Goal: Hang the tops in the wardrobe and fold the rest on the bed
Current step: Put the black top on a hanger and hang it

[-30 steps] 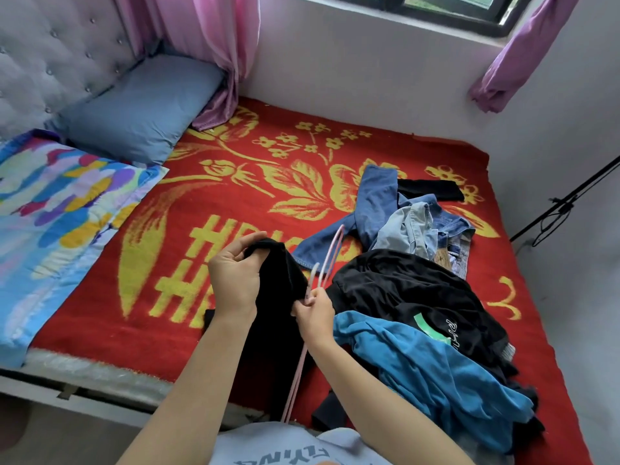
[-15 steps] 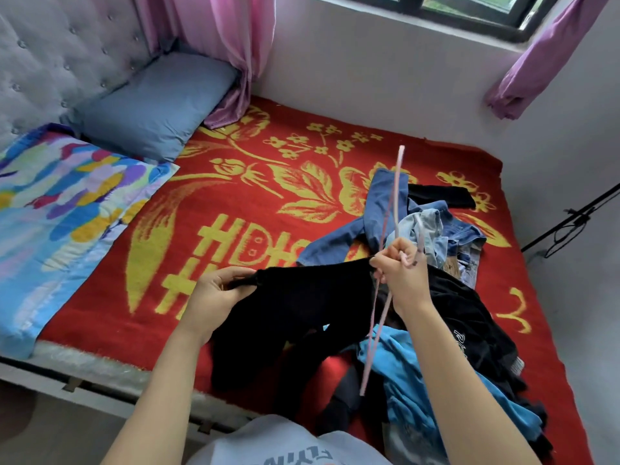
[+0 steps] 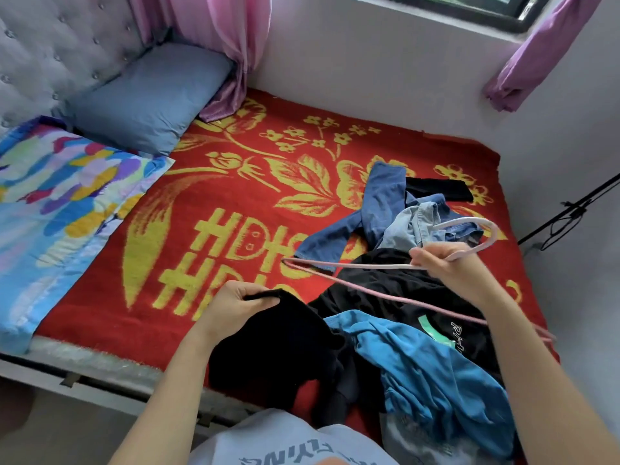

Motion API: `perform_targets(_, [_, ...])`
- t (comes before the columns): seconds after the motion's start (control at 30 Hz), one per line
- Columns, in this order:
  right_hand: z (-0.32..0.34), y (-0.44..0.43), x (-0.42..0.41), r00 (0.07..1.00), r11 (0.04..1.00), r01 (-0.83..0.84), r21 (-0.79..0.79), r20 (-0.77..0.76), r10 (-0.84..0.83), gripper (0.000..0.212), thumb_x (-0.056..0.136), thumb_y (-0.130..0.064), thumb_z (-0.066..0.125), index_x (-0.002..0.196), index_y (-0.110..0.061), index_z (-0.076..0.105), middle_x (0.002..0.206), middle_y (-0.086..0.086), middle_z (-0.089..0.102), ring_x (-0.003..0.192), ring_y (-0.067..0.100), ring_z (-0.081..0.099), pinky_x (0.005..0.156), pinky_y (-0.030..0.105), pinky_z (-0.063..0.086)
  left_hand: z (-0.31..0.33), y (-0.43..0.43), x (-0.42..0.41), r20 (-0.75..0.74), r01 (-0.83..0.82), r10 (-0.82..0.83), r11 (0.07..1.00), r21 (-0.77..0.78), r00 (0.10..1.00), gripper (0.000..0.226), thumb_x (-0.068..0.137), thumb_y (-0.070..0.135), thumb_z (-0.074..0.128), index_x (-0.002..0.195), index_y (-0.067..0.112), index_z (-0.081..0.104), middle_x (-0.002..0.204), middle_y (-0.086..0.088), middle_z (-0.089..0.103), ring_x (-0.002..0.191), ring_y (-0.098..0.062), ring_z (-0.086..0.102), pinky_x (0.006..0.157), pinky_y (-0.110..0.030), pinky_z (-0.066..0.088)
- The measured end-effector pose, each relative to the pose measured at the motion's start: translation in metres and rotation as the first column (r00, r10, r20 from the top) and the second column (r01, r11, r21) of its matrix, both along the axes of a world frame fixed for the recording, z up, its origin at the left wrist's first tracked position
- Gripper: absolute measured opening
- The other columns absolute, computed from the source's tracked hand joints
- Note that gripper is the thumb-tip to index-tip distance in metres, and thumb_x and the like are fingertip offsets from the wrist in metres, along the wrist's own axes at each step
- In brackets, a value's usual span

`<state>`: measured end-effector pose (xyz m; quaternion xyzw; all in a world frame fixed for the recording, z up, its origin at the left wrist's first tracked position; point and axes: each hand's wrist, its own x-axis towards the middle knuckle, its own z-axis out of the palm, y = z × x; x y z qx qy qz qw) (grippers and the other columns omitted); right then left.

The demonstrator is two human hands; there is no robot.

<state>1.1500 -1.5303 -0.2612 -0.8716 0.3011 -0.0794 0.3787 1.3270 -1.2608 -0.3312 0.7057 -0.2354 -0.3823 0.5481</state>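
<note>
The bed (image 3: pixel 214 182), under a red and gold cover, is stretching away beyond both hands. A patterned quilt (image 3: pixel 60 203) is lying on it far to the left of the left hand (image 3: pixel 235 307), and a blue pillow (image 3: pixel 147 99) is sitting beyond the quilt.

A heap of clothes is lying under and around the right hand (image 3: pixel 449 266). A black printed garment (image 3: pixel 385 290) is sitting directly beneath it, a blue top (image 3: pixel 429 367) is spilling nearer the person, and jeans (image 3: pixel 382 203) are lying just beyond the fingers.

The left hand is pinching the upper edge of a black top (image 3: pixel 275 347) between curled fingers and thumb. The cloth is hanging down from the hand over the bed's near edge.

The right hand is curling its fingers round a pink hanger (image 3: pixel 396 298) near the hook and holding it above the heap. The hanger's far tip is pointing toward the space beyond the left hand.
</note>
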Motion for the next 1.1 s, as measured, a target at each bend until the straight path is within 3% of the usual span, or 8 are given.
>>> perform_targets(0.17, [0.019, -0.016, -0.018, 0.981, 0.997, 0.08, -0.012, 0.178, -0.077, 0.041, 0.081, -0.053, 0.057, 0.06, -0.019, 0.068, 0.053, 0.012, 0.048, 0.046, 0.013, 0.037, 0.045, 0.02, 0.029, -0.005, 0.0, 0.002, -0.019, -0.065, 0.065, 0.998, 0.008, 0.998, 0.012, 0.084, 0.01, 0.066, 0.086, 0.002, 0.075, 0.076, -0.015, 0.071, 0.068, -0.017, 0.067, 0.058, -0.019, 0.049])
perform_targets(0.27, [0.019, -0.019, -0.022, 0.97, 0.991, 0.085, 0.102, 0.218, -0.106, 0.045, 0.082, -0.053, 0.058, 0.048, -0.024, 0.068, 0.041, 0.002, 0.042, 0.038, 0.008, 0.031, 0.041, 0.016, 0.025, -0.005, -0.001, 0.001, -0.042, -0.106, 0.106, 0.994, 0.006, 0.994, 0.011, 0.085, 0.008, 0.064, 0.084, 0.005, 0.075, 0.065, -0.002, 0.07, 0.06, -0.008, 0.065, 0.052, -0.015, 0.046])
perform_targets(0.37, [0.017, -0.016, -0.023, 0.968, 0.98, 0.054, 0.192, 0.23, -0.099, 0.069, 0.051, -0.084, 0.059, 0.048, -0.015, 0.065, 0.035, 0.0, 0.037, 0.035, 0.005, 0.029, 0.037, 0.013, 0.023, -0.006, -0.002, 0.001, -0.038, -0.111, 0.111, 0.994, 0.004, 0.993, 0.011, 0.085, 0.008, 0.064, 0.083, 0.007, 0.075, 0.062, 0.004, 0.068, 0.058, -0.006, 0.063, 0.052, -0.013, 0.045])
perform_targets(0.43, [0.015, -0.015, -0.022, 0.963, 0.972, 0.049, 0.229, 0.249, -0.107, 0.066, 0.06, -0.075, 0.062, 0.048, -0.011, 0.064, 0.035, -0.001, 0.036, 0.034, 0.004, 0.028, 0.037, 0.012, 0.022, -0.007, -0.002, 0.001, -0.042, -0.111, 0.11, 0.994, -0.007, 0.993, 0.011, 0.085, 0.008, 0.064, 0.084, 0.008, 0.075, 0.063, 0.004, 0.068, 0.059, -0.006, 0.063, 0.052, -0.013, 0.045])
perform_targets(0.57, [0.012, -0.021, -0.022, 0.976, 0.972, 0.048, 0.229, 0.196, -0.094, 0.055, 0.095, -0.012, 0.049, 0.042, -0.016, 0.064, 0.034, -0.003, 0.034, 0.033, 0.005, 0.026, 0.036, 0.012, 0.021, -0.009, -0.001, 0.004, -0.022, -0.125, 0.125, 0.992, -0.027, 0.992, 0.012, 0.084, 0.01, 0.065, 0.078, 0.009, 0.075, 0.059, 0.007, 0.062, 0.056, -0.003, 0.057, 0.052, -0.011, 0.041])
perform_targets(0.77, [0.008, -0.025, -0.021, 0.983, 0.971, 0.054, 0.232, 0.157, -0.092, 0.053, 0.094, -0.012, 0.049, 0.043, -0.011, 0.061, 0.034, -0.002, 0.035, 0.033, 0.004, 0.025, 0.037, 0.012, 0.021, -0.01, -0.001, 0.007, -0.023, -0.137, 0.136, 0.989, -0.05, 0.991, 0.012, 0.081, 0.016, 0.066, 0.074, 0.015, 0.077, 0.073, -0.013, 0.061, 0.069, -0.017, 0.057, 0.06, -0.019, 0.044])
perform_targets(0.97, [0.013, -0.027, -0.021, 0.962, 0.958, 0.032, 0.285, 0.251, -0.106, 0.065, 0.053, -0.078, 0.065, 0.049, -0.013, 0.067, 0.034, -0.001, 0.034, 0.033, 0.005, 0.026, 0.036, 0.013, 0.02, -0.006, -0.003, 0.007, -0.031, -0.18, 0.178, 0.981, -0.067, 0.983, 0.017, 0.07, 0.03, 0.067, 0.075, 0.018, 0.077, 0.09, -0.027, 0.066, 0.084, -0.034, 0.064, 0.076, -0.037, 0.05])
perform_targets(1.1, [0.009, -0.028, -0.02, 0.973, 0.964, 0.025, 0.266, 0.213, -0.084, 0.049, 0.089, -0.032, 0.057, 0.044, -0.017, 0.064, 0.034, -0.001, 0.034, 0.033, 0.005, 0.025, 0.036, 0.012, 0.02, -0.009, -0.005, 0.008, -0.035, -0.155, 0.153, 0.985, -0.08, 0.988, 0.018, 0.073, 0.027, 0.066, 0.078, 0.015, 0.077, 0.084, -0.029, 0.063, 0.076, -0.028, 0.059, 0.07, -0.033, 0.045])
